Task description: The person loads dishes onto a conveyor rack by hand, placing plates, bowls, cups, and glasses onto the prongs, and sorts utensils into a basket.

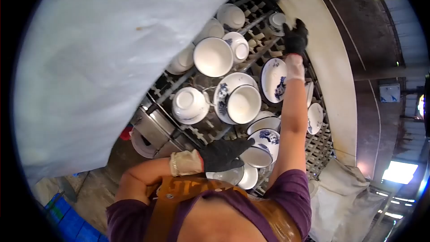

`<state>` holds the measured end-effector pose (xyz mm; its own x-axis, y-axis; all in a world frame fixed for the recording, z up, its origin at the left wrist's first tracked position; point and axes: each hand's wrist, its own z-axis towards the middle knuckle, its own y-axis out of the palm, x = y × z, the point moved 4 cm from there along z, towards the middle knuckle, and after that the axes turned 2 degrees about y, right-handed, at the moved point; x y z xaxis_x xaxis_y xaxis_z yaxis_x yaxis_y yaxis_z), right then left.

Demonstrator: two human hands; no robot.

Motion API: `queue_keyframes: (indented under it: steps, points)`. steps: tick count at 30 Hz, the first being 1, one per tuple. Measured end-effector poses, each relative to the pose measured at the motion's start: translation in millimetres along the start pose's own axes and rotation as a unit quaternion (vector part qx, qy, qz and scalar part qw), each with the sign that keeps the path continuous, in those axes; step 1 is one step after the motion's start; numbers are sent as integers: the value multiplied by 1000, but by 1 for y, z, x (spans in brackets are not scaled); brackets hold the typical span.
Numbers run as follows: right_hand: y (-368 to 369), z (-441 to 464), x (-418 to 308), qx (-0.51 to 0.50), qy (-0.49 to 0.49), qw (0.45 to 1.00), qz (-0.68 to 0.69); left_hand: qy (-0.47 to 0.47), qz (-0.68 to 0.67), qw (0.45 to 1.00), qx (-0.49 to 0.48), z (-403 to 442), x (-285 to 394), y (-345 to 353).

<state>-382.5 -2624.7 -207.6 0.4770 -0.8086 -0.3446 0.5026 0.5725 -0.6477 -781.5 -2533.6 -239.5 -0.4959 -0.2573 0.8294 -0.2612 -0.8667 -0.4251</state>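
Observation:
My left hand [224, 154], in a black glove, is at the lower middle. Its fingers lie around the left edge of a white bowl [257, 156], beside a blue-patterned dish [268, 140]. A clear bowl [230, 175] is partly hidden under this hand. Far out at the upper right, my right hand [295, 38], also gloved in black, has its fingers spread beside a small white cup [277, 19]. Nothing shows in its grasp. Below it, a blue-patterned oval plate [273, 80] stands tilted.
White bowls [213, 57] and an upturned bowl [190, 104] rest on a pegged rack [206, 131]. Pale sheeting [103, 54] hangs over the left side. A curved cream panel [329, 58] borders the right. Metal boxes [152, 127] lie lower left.

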Motion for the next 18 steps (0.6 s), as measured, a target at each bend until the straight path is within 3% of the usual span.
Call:
queue_keyframes:
  steps: [1, 3, 4, 5, 6, 7, 8, 9, 10, 11, 13, 15, 17, 18]
  points:
    - [-6, -7, -33, -72, -25, 995, 70, 30, -55, 998, -9, 4, 3, 0]
    - [21, -44, -79, -233, -111, 941, 219, -2, 44, 997, -56, 20, 4, -7]
    - [14, -62, -124, -219, -209, 926, 225, 7, 187, 978, -88, 37, 18, -30]
    - [-1, -75, -160, -298, -192, 899, 258, 80, 148, 986, -17, 39, 18, -36]
    - [15, -89, -172, -290, -298, 887, 201, 26, 152, 987, -43, 40, 15, -40]
    - [24, -99, -184, -353, -331, 871, 83, -27, 161, 984, -67, 40, 12, -46]
    - [20, -96, -184, -354, -312, 877, 89, -29, 168, 982, -75, 37, 10, -48]
    - [16, -93, -182, -357, -293, 882, 95, -24, 211, 977, -2, 33, 8, -57]
    - [4, -86, -174, -277, -278, 906, 158, -22, 249, 965, 74, 26, 6, -67]
    - [-11, -81, -160, -199, -263, 919, 217, 36, 318, 946, 47, 15, 4, -78]
    - [-50, -72, -144, -94, -274, 952, 101, -180, 318, 927, 89, -1, -10, -100]
    - [-82, -67, -130, -8, -295, 955, 41, -159, 361, 908, 138, -10, -21, -106]
    - [-74, -78, -105, -20, -293, 956, 8, -157, 362, 905, 160, 2, -32, -108]
    - [-66, -86, -93, -101, -258, 961, 30, -135, 420, 883, 159, 8, -43, -105]
